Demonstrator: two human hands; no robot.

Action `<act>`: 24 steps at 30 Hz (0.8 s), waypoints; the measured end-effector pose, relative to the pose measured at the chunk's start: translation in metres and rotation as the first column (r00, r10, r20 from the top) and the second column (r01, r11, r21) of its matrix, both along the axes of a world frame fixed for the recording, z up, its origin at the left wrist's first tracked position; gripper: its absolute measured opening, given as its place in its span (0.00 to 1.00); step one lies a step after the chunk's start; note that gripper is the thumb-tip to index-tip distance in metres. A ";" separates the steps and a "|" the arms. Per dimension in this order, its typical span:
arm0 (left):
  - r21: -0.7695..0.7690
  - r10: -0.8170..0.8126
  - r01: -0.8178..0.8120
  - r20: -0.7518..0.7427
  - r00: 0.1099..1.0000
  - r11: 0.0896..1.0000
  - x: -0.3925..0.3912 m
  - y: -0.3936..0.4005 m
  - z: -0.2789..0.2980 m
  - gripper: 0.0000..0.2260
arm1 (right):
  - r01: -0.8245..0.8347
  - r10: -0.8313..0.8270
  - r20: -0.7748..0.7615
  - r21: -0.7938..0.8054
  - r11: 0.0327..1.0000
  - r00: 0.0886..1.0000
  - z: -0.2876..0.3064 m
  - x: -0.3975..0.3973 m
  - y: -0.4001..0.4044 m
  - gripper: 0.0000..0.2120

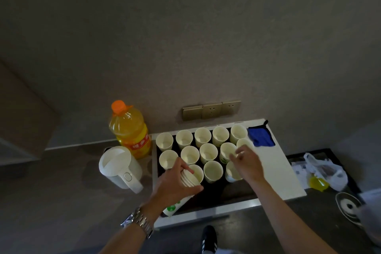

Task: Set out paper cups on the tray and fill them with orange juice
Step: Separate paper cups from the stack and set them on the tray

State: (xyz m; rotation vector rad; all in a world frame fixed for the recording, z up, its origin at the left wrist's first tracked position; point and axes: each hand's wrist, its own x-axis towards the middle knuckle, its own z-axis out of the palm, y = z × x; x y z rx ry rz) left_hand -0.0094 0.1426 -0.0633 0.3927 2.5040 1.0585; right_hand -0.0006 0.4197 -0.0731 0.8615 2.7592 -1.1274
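Left hand (pixel 175 183) in curled grip, right hand (pixel 246 163) fingers bent

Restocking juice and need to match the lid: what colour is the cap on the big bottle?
Orange, on the large clear plastic juice bottle; the cap shows in the head view.

Counted thirteen paper cups (pixel 208 152) upright on the tray (pixel 206 210): five along its far edge, five mid-row, three nearest; one nested stack (pixel 188 178) besides; one juice bottle (pixel 129 130); one kettle (pixel 119 168); one blue cloth (pixel 260 137); three wall sockets (pixel 211 110).

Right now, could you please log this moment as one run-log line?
left hand: grips cup stack | right hand: placing cup | tray: cups empty | juice bottle: capped
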 end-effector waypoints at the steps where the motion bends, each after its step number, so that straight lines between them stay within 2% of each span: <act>1: 0.002 -0.003 0.003 -0.005 1.000 1.000 -0.001 0.001 0.002 0.32 | -0.104 0.111 0.043 -0.136 0.985 0.993 0.010 -0.002 -0.011 0.09; 3: 0.000 -0.013 0.013 -0.017 1.000 1.000 -0.003 0.003 0.007 0.32 | -0.270 0.331 0.129 -0.349 0.897 0.935 0.021 -0.003 -0.034 0.08; 5: -0.001 -0.015 0.015 -0.031 0.999 1.000 -0.005 0.005 0.011 0.32 | -0.379 0.474 0.152 -0.416 0.827 0.867 0.024 -0.001 -0.051 0.10; 7: -0.003 -0.017 0.017 -0.040 0.999 1.000 -0.006 0.006 0.013 0.32 | -0.411 0.519 0.143 -0.452 0.792 0.843 0.021 0.001 -0.064 0.11; 13: -0.076 -0.073 0.067 -0.081 0.994 0.995 -0.005 0.008 0.021 0.34 | -0.303 0.456 0.143 -0.572 0.762 0.878 0.021 0.005 -0.078 0.15; 18: -0.050 -0.054 0.049 -0.089 0.995 0.998 -0.004 0.004 0.025 0.37 | -0.220 0.378 0.145 -0.606 0.764 0.915 0.023 0.002 -0.075 0.05; 24: -0.017 -0.047 0.046 -0.067 0.997 0.999 -0.004 0.004 0.021 0.36 | -0.206 0.345 0.115 -0.615 0.761 0.932 0.023 0.005 -0.073 0.06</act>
